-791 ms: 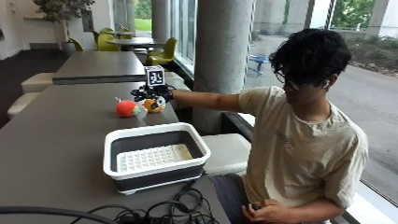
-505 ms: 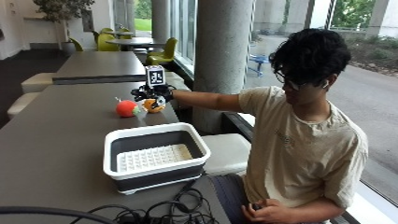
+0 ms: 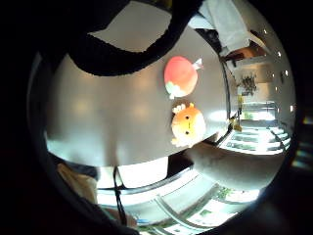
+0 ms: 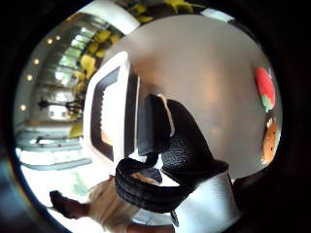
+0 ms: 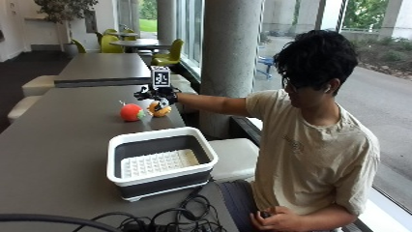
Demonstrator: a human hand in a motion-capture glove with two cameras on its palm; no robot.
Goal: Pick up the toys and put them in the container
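Two toys lie on the grey table (image 5: 58, 145): a round red toy (image 5: 131, 112) with a green base, and beside it an orange plush animal (image 5: 159, 110). My gloved right hand (image 5: 154, 94) hovers just above the orange plush, fingers loosely bent and holding nothing. Both palm views look down on the table, one showing the red toy (image 3: 181, 77) and orange plush (image 3: 188, 125) side by side below the palm. The other shows the gloved fingers (image 4: 170, 155), with the white, dark-walled container (image 4: 109, 111) behind them. The container (image 5: 161, 162) stands empty nearer the person.
A concrete pillar (image 5: 231, 58) rises just behind the toys at the table's window side. Black cables (image 5: 161, 217) lie at the table's near end beside the container. Another table (image 5: 103, 67) and yellow chairs stand farther back.
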